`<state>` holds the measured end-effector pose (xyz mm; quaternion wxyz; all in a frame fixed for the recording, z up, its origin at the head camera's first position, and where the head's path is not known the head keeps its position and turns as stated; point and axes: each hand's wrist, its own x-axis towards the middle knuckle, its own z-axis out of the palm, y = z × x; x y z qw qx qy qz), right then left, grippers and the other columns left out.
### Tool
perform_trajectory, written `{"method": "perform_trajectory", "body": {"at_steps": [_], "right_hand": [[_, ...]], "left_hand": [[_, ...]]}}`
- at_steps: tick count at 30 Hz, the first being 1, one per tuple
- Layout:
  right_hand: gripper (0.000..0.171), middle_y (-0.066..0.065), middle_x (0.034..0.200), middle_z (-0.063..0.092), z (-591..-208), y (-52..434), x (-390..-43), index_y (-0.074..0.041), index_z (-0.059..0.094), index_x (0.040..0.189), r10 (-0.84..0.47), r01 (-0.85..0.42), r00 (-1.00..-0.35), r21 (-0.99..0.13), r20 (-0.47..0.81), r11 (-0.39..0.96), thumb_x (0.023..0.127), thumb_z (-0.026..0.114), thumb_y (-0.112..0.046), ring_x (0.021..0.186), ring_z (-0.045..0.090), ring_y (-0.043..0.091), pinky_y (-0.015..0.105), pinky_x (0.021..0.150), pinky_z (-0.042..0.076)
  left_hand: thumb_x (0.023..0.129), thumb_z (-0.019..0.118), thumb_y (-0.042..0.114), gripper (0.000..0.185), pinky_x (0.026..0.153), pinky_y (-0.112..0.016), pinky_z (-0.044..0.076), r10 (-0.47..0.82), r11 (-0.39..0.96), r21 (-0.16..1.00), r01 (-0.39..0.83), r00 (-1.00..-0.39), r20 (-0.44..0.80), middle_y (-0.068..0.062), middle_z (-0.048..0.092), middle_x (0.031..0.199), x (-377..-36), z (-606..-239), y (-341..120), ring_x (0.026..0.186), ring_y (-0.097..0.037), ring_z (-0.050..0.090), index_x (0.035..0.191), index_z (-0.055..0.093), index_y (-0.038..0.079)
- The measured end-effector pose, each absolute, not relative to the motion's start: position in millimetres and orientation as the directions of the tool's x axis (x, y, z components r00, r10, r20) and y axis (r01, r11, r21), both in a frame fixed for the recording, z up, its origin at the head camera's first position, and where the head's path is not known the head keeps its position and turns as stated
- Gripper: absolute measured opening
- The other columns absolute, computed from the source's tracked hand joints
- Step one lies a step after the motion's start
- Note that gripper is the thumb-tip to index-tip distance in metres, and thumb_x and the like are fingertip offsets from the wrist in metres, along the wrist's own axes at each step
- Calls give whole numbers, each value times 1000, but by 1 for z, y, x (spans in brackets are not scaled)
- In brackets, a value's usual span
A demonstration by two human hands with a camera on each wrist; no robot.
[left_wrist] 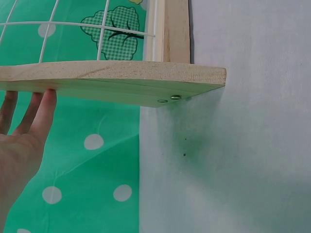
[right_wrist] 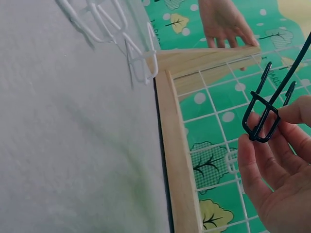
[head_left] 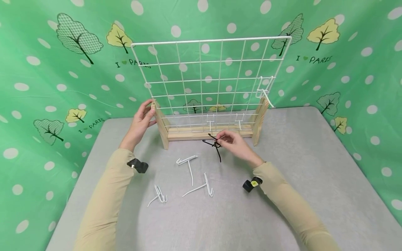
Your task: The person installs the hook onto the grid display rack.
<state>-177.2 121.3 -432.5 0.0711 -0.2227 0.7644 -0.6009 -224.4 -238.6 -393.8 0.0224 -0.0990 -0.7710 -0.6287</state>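
Note:
A white wire grid rack [head_left: 201, 81] stands on wooden side panels, the left panel [left_wrist: 116, 73] close to my left hand [head_left: 140, 122]. That hand holds the left panel near its upper end; in the left wrist view several fingers [left_wrist: 43, 114] touch its outer face. My right hand [head_left: 235, 143] pinches a black wire hook [right_wrist: 262, 116] between thumb and fingertips, in front of the grid's lower part. The hook's two prongs and long arm stick out free of the hand. White hooks hang on the grid, one on the right [head_left: 263, 91], two low down.
Three loose white hooks lie on the grey table: one near the rack [head_left: 188, 161], one in the middle [head_left: 206, 185], one at the left [head_left: 160, 194]. A wooden crossbar [head_left: 201, 133] joins the side panels. A green patterned cloth [head_left: 201, 21] hangs behind.

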Motion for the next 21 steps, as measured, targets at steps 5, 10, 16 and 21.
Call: {"method": "perform_trajectory", "body": {"at_steps": [5,10,16,21], "right_hand": [[13,17,101,64,-428,125,-177,8,61,104,-407,-268,-898,-942,168,203,91,59,5,91,62,26,26,81,53],[12,19,99,64,-425,127,-178,9,60,103,-393,-261,-903,-948,172,185,92,58,5,88,63,24,23,77,53],[12,18,97,65,-419,129,-179,10,60,103,-357,-258,-916,-950,182,178,92,58,4,84,64,15,23,75,55],[13,22,98,64,-413,129,-182,12,58,104,-339,-245,-922,-960,189,132,93,57,6,83,65,12,27,76,57]], "left_hand": [[104,45,32,50,102,-50,44,130,195,962,189,-978,166,-20,35,147,-225,-394,-240,133,-34,36,150,32,20],[103,46,34,49,101,-48,45,133,195,962,192,-977,168,-20,35,146,-225,-396,-241,133,-34,37,149,33,22],[103,46,35,50,101,-49,44,127,196,962,188,-978,165,-19,35,147,-224,-396,-240,133,-33,37,149,33,23],[103,46,34,49,102,-49,44,125,200,962,185,-979,162,-20,34,147,-225,-395,-240,133,-34,37,149,33,22]]}}
